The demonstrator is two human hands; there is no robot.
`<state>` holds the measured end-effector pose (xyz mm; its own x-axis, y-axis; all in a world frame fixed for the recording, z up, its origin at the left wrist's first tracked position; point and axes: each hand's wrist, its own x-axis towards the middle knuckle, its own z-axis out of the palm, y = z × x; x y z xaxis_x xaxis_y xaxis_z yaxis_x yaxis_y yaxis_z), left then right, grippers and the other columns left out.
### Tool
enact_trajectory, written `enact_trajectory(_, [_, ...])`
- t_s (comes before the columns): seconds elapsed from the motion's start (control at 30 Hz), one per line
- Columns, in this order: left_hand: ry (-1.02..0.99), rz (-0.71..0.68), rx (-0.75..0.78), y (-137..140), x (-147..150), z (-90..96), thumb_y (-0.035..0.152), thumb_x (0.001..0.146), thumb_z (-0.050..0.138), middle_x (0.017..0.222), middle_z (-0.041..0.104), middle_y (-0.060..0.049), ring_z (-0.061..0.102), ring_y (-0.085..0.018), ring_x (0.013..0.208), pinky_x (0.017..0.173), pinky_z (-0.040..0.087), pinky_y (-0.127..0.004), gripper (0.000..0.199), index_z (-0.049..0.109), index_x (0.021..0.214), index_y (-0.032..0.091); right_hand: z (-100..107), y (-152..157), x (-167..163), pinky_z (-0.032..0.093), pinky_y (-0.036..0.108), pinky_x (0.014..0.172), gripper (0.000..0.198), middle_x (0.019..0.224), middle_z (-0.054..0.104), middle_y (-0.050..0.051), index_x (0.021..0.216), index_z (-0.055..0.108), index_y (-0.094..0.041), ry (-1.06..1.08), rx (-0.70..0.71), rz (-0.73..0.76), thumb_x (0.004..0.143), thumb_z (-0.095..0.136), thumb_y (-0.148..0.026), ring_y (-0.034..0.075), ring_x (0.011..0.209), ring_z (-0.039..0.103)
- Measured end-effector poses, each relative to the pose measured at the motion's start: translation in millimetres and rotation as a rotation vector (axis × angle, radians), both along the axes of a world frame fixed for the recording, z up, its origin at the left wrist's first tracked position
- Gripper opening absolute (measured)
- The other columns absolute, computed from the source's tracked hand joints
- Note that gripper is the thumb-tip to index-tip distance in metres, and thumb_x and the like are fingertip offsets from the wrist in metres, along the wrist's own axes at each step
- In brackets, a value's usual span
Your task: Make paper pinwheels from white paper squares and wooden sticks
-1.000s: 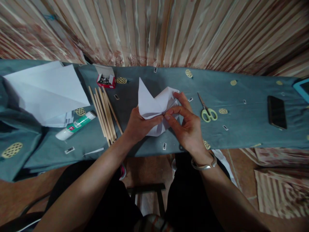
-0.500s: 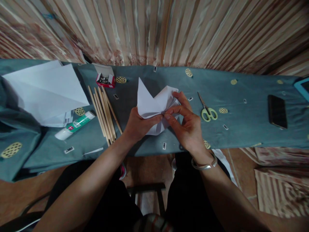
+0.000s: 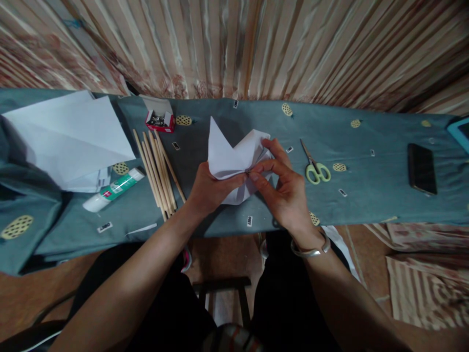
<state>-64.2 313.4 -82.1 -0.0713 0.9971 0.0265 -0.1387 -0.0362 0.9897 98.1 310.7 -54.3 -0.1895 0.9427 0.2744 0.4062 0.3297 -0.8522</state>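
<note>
Held just above the table is a folded sheet of white paper (image 3: 225, 159), with a pointed corner standing up at its far left and other corners bent in towards the middle. My left hand (image 3: 210, 188) grips its near left side, thumb stretched along to the centre. There, my right hand (image 3: 282, 183) pinches thumb and forefinger together on a tiny dark thing, too small to make out. The other right fingers rest against the paper's right side. Green-handled scissors (image 3: 317, 173) lie to the right of this hand; several wooden sticks (image 3: 157, 171) lie left of the other.
A red box (image 3: 160, 121) of small metal pieces stands open behind the sticks. White sheets (image 3: 73, 137) and a glue stick (image 3: 113, 189) lie at left. A black phone (image 3: 421, 168) and a blue-edged device (image 3: 459, 133) are at right. A curtain (image 3: 234, 49) hangs behind.
Almost nothing differs. Both hands and the folded paper keep the same pose, and the view has shifted only very slightly.
</note>
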Motion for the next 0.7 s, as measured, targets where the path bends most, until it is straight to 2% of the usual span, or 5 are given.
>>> enact_trajectory(0.3, [0.023,0.016,0.011,0.5,-0.4,0.1,0.025,0.058,0.084,0.069,0.072,-0.001,0.064,-0.016,0.062,0.056,0.053,-0.023,0.022,0.072,0.072,0.014,-0.5,0.0,-0.3,0.016,0.054,0.122,0.006,0.148,0.050,0.003,0.084,0.067,-0.023,-0.003,-0.002,0.005,0.086,0.065,-0.028,0.026,0.147,0.029])
enact_trajectory(0.7, [0.015,-0.011,0.006,-1.6,-1.3,0.1,0.029,0.060,0.085,0.074,0.074,-0.003,0.068,-0.018,0.067,0.062,0.056,-0.026,0.025,0.073,0.076,0.014,-2.2,0.0,-1.0,0.018,0.056,0.121,0.004,0.146,0.051,0.004,0.084,0.066,-0.023,0.003,0.010,-0.047,0.084,0.066,-0.027,0.027,0.146,0.032])
